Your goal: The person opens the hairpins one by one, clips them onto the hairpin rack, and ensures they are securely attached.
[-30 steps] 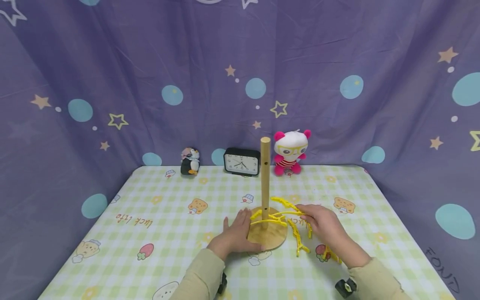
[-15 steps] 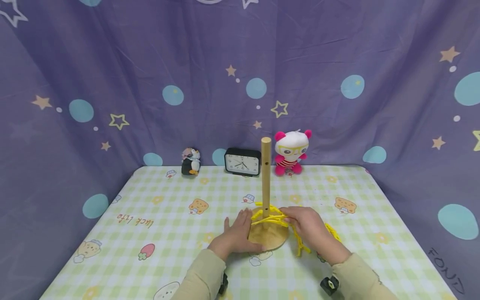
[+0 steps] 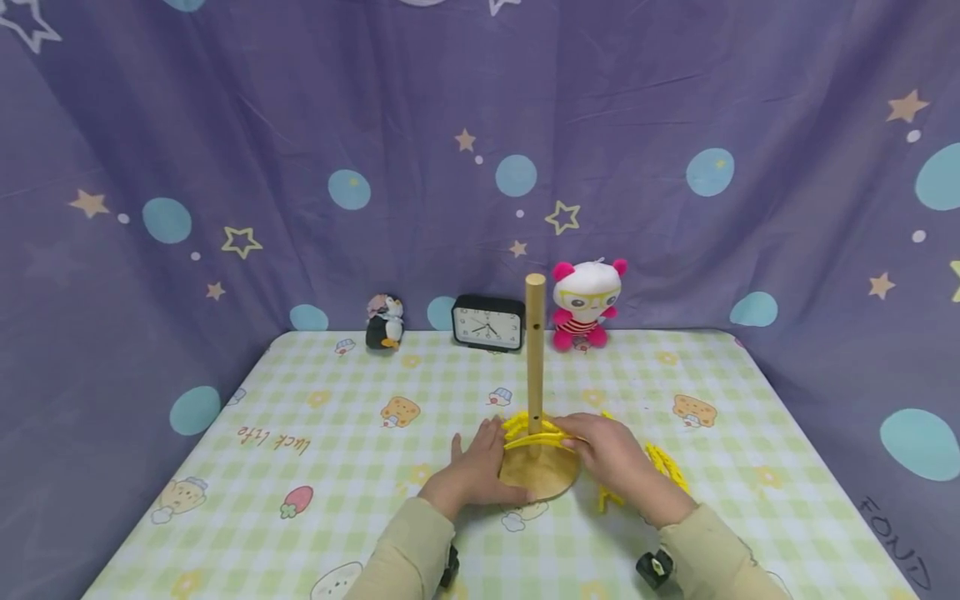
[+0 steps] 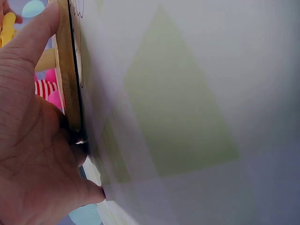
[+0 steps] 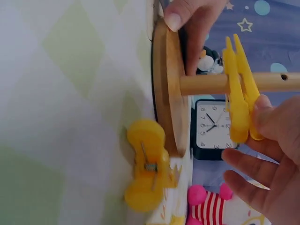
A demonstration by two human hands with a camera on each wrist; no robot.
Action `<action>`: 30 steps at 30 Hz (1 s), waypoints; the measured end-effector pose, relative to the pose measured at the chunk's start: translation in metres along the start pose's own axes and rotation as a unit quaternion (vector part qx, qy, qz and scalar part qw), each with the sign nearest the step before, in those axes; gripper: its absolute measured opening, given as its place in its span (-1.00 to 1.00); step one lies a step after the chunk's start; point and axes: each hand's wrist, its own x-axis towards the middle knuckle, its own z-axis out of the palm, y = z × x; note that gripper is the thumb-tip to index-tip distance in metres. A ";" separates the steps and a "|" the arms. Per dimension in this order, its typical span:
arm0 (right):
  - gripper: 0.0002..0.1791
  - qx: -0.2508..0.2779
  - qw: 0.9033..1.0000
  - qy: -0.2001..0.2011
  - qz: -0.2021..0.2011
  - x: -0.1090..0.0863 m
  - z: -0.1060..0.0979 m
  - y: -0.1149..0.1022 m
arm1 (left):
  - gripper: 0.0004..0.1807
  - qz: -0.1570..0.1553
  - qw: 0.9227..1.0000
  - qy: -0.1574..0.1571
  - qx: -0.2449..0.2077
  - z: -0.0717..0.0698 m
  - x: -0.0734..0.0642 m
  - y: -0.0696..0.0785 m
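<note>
Our left hand [image 3: 474, 471] spreads along the left rim of the round wooden base [image 3: 542, 479], thumb in front and fingers reaching back nearly straight; we do best to press evenly there, so the upright post [image 3: 535, 358] cannot rock. Our right hand [image 3: 611, 450] pinches one end of the yellow clip [image 5: 238, 119] between thumb and forefinger, other fingers loose and apart. That clip lies across the post, above the base and below the lower hole; yellow shows both in front of the post and behind its left side, though we cannot tell whether it touches the wood. We judge the step to be setting the clip about the post, so we want its sides level and the post well between them before we relax the pinch, since a tilted clip could slide. More yellow clips [image 3: 666, 468] lie near our right wrist, where a careless sleeve might catch them.
</note>
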 end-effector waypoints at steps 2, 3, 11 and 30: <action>-0.64 0.012 1.000 -0.008 0.002 -0.002 -0.002 0.001 | 0.31 0.002 1.000 0.000 0.000 0.000 0.000 0.001; -0.64 0.020 1.000 -0.014 0.005 -0.002 -0.003 0.001 | 0.31 0.003 1.000 0.000 0.001 -0.001 0.000 0.001; -0.40 0.020 0.997 -0.051 0.048 -0.009 -0.013 0.000 | 0.32 0.008 1.000 0.001 -0.001 0.000 0.000 0.000; -0.39 -0.014 0.989 -0.051 0.140 -0.064 -0.051 0.035 | 0.32 0.007 1.000 0.005 -0.010 0.000 -0.001 -0.001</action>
